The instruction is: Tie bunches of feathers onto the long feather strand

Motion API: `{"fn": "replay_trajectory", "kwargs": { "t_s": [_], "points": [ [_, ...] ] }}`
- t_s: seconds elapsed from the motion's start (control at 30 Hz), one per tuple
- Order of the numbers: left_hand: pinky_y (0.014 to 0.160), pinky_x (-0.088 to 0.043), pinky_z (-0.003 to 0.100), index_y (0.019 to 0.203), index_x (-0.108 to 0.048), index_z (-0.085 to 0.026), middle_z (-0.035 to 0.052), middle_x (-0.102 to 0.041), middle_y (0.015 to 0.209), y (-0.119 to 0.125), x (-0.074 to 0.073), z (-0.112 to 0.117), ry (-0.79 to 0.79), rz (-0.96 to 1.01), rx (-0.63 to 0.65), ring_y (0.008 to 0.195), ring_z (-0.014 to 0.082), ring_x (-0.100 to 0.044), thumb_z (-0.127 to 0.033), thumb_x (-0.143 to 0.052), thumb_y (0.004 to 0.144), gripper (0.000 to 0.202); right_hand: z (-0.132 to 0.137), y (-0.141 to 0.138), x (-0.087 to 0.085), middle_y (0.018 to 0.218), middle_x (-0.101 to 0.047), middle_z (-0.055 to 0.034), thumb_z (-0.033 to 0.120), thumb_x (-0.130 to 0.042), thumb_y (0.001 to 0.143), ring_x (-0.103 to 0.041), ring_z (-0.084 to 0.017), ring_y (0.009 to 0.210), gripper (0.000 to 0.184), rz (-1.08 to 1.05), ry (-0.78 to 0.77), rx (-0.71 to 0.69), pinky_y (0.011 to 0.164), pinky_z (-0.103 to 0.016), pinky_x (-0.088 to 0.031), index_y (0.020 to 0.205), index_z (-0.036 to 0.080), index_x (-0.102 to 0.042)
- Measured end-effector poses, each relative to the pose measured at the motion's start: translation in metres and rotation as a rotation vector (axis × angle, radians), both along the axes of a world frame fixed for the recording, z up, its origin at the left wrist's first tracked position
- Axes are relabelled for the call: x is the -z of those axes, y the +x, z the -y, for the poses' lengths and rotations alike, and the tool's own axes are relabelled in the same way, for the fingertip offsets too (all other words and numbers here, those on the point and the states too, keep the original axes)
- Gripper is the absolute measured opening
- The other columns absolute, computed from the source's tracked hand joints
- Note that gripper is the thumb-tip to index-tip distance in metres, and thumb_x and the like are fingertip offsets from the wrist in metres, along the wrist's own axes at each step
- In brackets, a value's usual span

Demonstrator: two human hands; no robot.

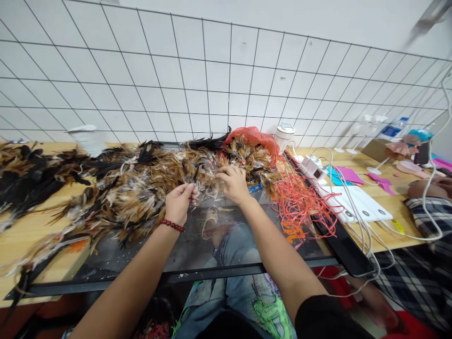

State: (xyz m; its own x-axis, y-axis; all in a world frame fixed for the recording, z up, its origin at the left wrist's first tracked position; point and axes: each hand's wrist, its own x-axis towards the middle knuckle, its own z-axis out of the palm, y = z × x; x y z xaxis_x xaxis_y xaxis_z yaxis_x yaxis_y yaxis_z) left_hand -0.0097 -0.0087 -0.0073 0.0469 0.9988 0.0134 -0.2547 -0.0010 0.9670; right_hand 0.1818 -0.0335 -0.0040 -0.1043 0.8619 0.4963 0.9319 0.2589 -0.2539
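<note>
A broad heap of brown, tan and black feathers [134,188] covers the wooden table [31,230] and the back of a glass panel [197,249]. My left hand [179,203], with a red bead bracelet at the wrist, is closed in a pinch on a small bunch of feathers at the heap's front edge. My right hand [233,182] lies knuckles up on the heap just right of it, fingers curled down into the feathers; what they grip is hidden.
A tangle of red strings [300,202] lies right of the feathers, a red plastic bag [254,136] behind. A white cup [284,135], power strip with white cables [348,202], pink and blue cutouts and another person's plaid sleeve [423,212] fill the right side. A wire grid [212,70] backs the table.
</note>
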Motion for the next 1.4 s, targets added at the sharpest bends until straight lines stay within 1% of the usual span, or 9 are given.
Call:
{"fn": "replay_trajectory", "kwargs": {
  "t_s": [0.1,0.2,0.3,0.4,0.47,0.7,0.9,1.07,1.4],
  "points": [
    [0.045,-0.038,0.018,0.065,-0.064,-0.012,0.0001,-0.059,0.059,0.001,0.003,0.000,0.015,-0.020,0.014,0.048,0.0066,-0.049,-0.041,-0.080,0.057,0.034,0.000,0.005,-0.001,0.124,-0.058,-0.0032,0.007,-0.054,0.075,-0.040,-0.023,0.120,0.042,0.045,-0.169,-0.195,0.098,-0.043,-0.026,0.105,0.032,-0.070],
    [0.045,-0.038,0.018,0.065,-0.065,-0.012,0.0003,-0.059,0.059,0.002,0.006,-0.001,0.019,-0.043,0.016,0.048,0.0066,-0.049,-0.041,-0.079,0.059,0.033,0.002,0.009,0.000,0.135,-0.052,-0.0046,0.012,-0.061,0.069,-0.036,-0.026,0.125,0.053,0.071,-0.258,-0.196,0.098,-0.047,-0.027,0.117,0.033,-0.065],
    [0.045,-0.038,0.018,0.065,-0.065,-0.012,0.0004,-0.059,0.059,0.003,0.008,-0.002,0.020,-0.052,0.014,0.048,0.0067,-0.049,-0.041,-0.079,0.059,0.033,0.003,0.014,0.002,0.133,-0.053,-0.0055,0.020,-0.067,0.068,-0.035,-0.028,0.126,0.037,0.104,-0.282,-0.181,0.098,-0.049,-0.026,0.104,0.030,-0.071],
    [0.045,-0.039,0.018,0.066,-0.065,-0.012,0.0004,-0.060,0.059,0.003,0.007,-0.002,0.017,-0.056,0.015,0.048,0.0066,-0.049,-0.041,-0.079,0.059,0.033,0.002,0.018,0.001,0.120,-0.059,-0.0047,0.023,-0.067,0.072,-0.039,-0.027,0.122,0.009,0.115,-0.271,-0.218,0.098,-0.046,-0.025,0.079,0.025,-0.073],
    [0.045,-0.039,0.018,0.065,-0.065,-0.012,0.0005,-0.060,0.058,0.004,0.005,0.000,0.004,-0.058,0.028,0.047,0.0067,-0.049,-0.042,-0.080,0.057,0.035,0.001,0.020,-0.002,0.111,-0.064,-0.0047,0.019,-0.065,0.075,-0.044,-0.024,0.118,0.009,0.113,-0.258,-0.234,0.097,-0.043,-0.025,0.074,0.023,-0.073],
    [0.046,-0.042,0.021,0.067,-0.066,-0.012,0.0023,-0.061,0.059,0.005,0.002,0.005,-0.038,-0.047,0.098,0.049,0.0089,-0.051,-0.042,-0.082,0.055,0.037,0.003,0.013,-0.021,0.088,-0.072,-0.0030,0.014,-0.054,0.086,-0.062,-0.016,0.087,0.020,0.021,-0.152,-0.262,0.081,-0.027,-0.036,0.094,0.021,-0.071],
    [0.046,-0.042,0.021,0.070,-0.067,-0.011,0.0038,-0.064,0.063,0.007,0.000,0.010,-0.008,-0.009,0.172,0.049,0.0085,-0.052,-0.044,-0.082,0.055,0.039,0.004,0.003,-0.025,0.091,-0.073,-0.0023,0.013,-0.054,0.088,-0.064,-0.014,0.084,0.020,-0.075,-0.099,-0.358,0.076,-0.022,-0.039,0.096,0.020,-0.071],
    [0.043,-0.040,0.020,0.070,-0.068,-0.011,0.0047,-0.067,0.070,0.007,0.000,0.008,-0.073,0.033,0.126,0.048,0.0072,-0.052,-0.044,-0.085,0.049,0.043,0.006,-0.001,-0.028,0.093,-0.069,-0.0035,0.016,-0.049,0.091,-0.060,-0.015,0.091,0.021,-0.002,-0.063,-0.364,0.081,-0.026,-0.037,0.095,0.021,-0.070],
    [0.044,-0.043,0.021,0.063,-0.070,-0.011,0.0070,-0.065,0.060,0.008,0.007,0.010,-0.062,-0.205,0.333,0.048,0.0101,-0.054,-0.046,-0.083,0.053,0.039,0.011,-0.016,-0.028,0.093,-0.065,-0.0054,0.021,-0.049,0.092,-0.053,-0.018,0.090,0.021,0.175,-0.018,-0.293,0.082,-0.031,-0.029,0.092,0.020,-0.070]
  ]
}}
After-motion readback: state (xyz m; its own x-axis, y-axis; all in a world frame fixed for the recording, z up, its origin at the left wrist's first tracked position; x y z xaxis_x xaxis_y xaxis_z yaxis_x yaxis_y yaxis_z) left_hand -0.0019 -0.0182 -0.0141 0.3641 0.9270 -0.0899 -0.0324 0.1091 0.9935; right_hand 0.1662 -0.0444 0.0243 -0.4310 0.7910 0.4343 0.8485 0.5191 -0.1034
